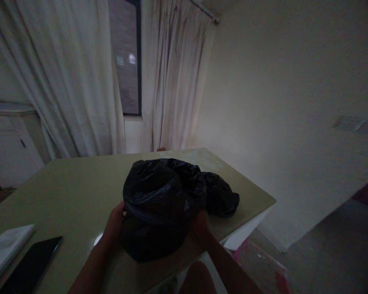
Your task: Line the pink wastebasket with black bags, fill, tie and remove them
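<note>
A bulky black plastic bag [159,204] rests near the front edge of the table, its top puffed and folded over. My left hand [115,222] grips its left side, with the fingertips hidden against the plastic. On the opposite side my right hand [200,224] holds the bag low down, most of its fingers tucked behind the plastic. What the bag contains, if anything, cannot be seen. Just to its right lies a smaller crumpled black plastic bundle [220,196]; whether it joins the bag is unclear.
The pale green table [79,179] carries a dark phone [32,265] and a white flat box [7,251] at the left. Curtains [73,81] hang behind it. A clear plastic bag with pink edges [260,265] is below the table's right side, near the wall [279,102].
</note>
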Available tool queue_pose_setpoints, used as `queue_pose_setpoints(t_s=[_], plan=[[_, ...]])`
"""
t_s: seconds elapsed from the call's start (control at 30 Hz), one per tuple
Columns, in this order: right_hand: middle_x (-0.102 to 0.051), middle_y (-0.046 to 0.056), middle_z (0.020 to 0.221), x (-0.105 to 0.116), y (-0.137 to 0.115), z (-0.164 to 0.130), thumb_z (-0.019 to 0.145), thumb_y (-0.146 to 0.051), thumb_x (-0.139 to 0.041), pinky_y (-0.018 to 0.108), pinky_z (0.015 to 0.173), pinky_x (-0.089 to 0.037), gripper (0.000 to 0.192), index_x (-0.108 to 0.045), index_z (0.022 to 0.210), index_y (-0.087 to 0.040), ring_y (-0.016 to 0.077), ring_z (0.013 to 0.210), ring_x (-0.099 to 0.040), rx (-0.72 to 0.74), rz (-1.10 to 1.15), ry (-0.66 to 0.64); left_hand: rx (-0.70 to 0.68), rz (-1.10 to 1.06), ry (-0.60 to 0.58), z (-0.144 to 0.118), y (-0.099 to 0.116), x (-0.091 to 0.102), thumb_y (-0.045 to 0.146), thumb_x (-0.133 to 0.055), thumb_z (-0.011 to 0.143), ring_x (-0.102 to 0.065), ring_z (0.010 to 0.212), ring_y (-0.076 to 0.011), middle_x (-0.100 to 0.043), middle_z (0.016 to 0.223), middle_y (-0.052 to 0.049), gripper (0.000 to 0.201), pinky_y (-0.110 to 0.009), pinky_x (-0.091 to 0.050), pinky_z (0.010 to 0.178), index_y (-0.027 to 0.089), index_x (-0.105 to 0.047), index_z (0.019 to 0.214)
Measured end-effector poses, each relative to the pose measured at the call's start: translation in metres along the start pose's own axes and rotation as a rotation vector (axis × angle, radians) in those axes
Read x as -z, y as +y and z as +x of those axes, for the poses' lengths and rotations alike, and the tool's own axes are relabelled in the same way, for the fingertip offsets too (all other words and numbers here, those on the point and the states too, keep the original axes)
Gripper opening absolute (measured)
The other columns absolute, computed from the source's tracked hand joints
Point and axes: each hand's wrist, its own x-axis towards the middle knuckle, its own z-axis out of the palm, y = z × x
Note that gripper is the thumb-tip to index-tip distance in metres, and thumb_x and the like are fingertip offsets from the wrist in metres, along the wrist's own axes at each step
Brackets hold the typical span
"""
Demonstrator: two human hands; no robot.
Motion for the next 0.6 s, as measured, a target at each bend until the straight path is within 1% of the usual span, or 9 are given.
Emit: queue_pose_setpoints(t_s=[0.1, 0.2, 0.27, 0.33, 0.37, 0.4, 0.47, 0.53, 0.6], plan=[[-0.079, 0.016, 0.125, 0.000, 0.000, 0.001, 0.094, -0.045, -0.058, 0.049, 0.106, -0.061, 0.044, -0.079, 0.123, -0.021, 0.0343, 0.118, -0.075, -0.060, 0.127, 0.051, 0.006, 0.051, -0.136, -0.006, -0.003, -0.003, 0.056, -0.068, 0.078, -0.076, 0.103, -0.0362, -0.084, 0.098, -0.014, 0.035, -0.045, -0.063, 0.095, 0.024, -0.079, 0.083], [-0.077, 0.017, 0.129, 0.015, -0.011, 0.009, 0.100, -0.053, -0.055, 0.050, 0.105, -0.059, 0.051, -0.072, 0.131, -0.016, 0.0328, 0.119, -0.073, -0.190, 0.230, 0.276, -0.001, 0.079, -0.159, -0.009, -0.004, -0.003, 0.046, -0.060, 0.084, -0.073, 0.116, -0.0358, -0.084, 0.112, -0.013, 0.033, -0.043, -0.061, 0.100, 0.024, -0.082, 0.094], [-0.074, 0.018, 0.133, 0.039, -0.037, 0.026, 0.102, -0.057, -0.056, 0.048, 0.105, -0.057, 0.054, -0.069, 0.134, -0.015, 0.0313, 0.121, -0.071, -0.211, 0.245, 0.451, 0.013, 0.121, -0.155, -0.010, -0.004, -0.002, 0.037, -0.058, 0.083, -0.074, 0.111, -0.0340, -0.084, 0.112, -0.013, 0.030, -0.041, -0.062, 0.097, 0.024, -0.082, 0.096], [-0.073, 0.016, 0.131, 0.069, -0.079, 0.056, 0.107, -0.054, -0.055, 0.043, 0.101, -0.057, 0.050, -0.066, 0.137, -0.016, 0.0260, 0.111, -0.072, -0.098, 0.267, 0.589, 0.028, 0.175, -0.168, -0.010, -0.003, -0.001, 0.032, -0.058, 0.082, -0.075, 0.105, -0.0322, -0.083, 0.110, -0.012, 0.026, -0.040, -0.062, 0.094, 0.024, -0.081, 0.093], [-0.073, 0.014, 0.127, 0.084, -0.105, 0.074, 0.109, -0.051, -0.053, 0.040, 0.100, -0.056, 0.045, -0.067, 0.134, -0.017, 0.0238, 0.110, -0.071, 0.003, 0.246, 0.579, 0.034, 0.198, -0.176, -0.009, -0.002, -0.001, 0.030, -0.059, 0.081, -0.075, 0.103, -0.0315, -0.083, 0.108, -0.012, 0.024, -0.039, -0.061, 0.094, 0.024, -0.080, 0.090], [-0.072, 0.012, 0.125, 0.095, -0.132, 0.092, 0.111, -0.048, -0.051, 0.039, 0.100, -0.056, 0.041, -0.069, 0.133, -0.018, 0.0227, 0.110, -0.070, 0.127, 0.218, 0.469, 0.038, 0.213, -0.182, -0.008, -0.002, -0.001, 0.029, -0.059, 0.081, -0.076, 0.102, -0.0310, -0.082, 0.108, -0.013, 0.022, -0.039, -0.061, 0.094, 0.024, -0.079, 0.088], [-0.073, 0.011, 0.125, 0.103, -0.181, 0.128, 0.110, -0.045, -0.057, 0.038, 0.104, -0.054, 0.036, -0.071, 0.132, -0.020, 0.0222, 0.113, -0.070, 0.347, 0.120, 0.064, 0.042, 0.224, -0.185, -0.007, -0.002, -0.001, 0.028, -0.059, 0.081, -0.075, 0.103, -0.0310, -0.082, 0.107, -0.013, 0.021, -0.039, -0.060, 0.096, 0.024, -0.078, 0.087], [-0.073, 0.012, 0.135, 0.087, -0.214, 0.153, 0.106, -0.044, -0.065, 0.041, 0.112, -0.052, 0.040, -0.071, 0.138, -0.021, 0.0250, 0.124, -0.069, 0.460, -0.040, -0.462, 0.050, 0.202, -0.187, -0.007, -0.003, -0.001, 0.029, -0.061, 0.080, -0.075, 0.108, -0.0320, -0.082, 0.110, -0.014, 0.022, -0.040, -0.059, 0.099, 0.022, -0.079, 0.090], [-0.074, 0.016, 0.138, 0.053, -0.228, 0.162, 0.101, -0.044, -0.074, 0.045, 0.113, -0.053, 0.049, -0.072, 0.141, -0.017, 0.0305, 0.126, -0.070, 0.501, -0.228, -0.942, 0.075, 0.158, -0.173, -0.008, -0.005, -0.001, 0.032, -0.061, 0.081, -0.074, 0.114, -0.0333, -0.082, 0.118, -0.015, 0.025, -0.039, -0.058, 0.101, 0.021, -0.079, 0.095]])
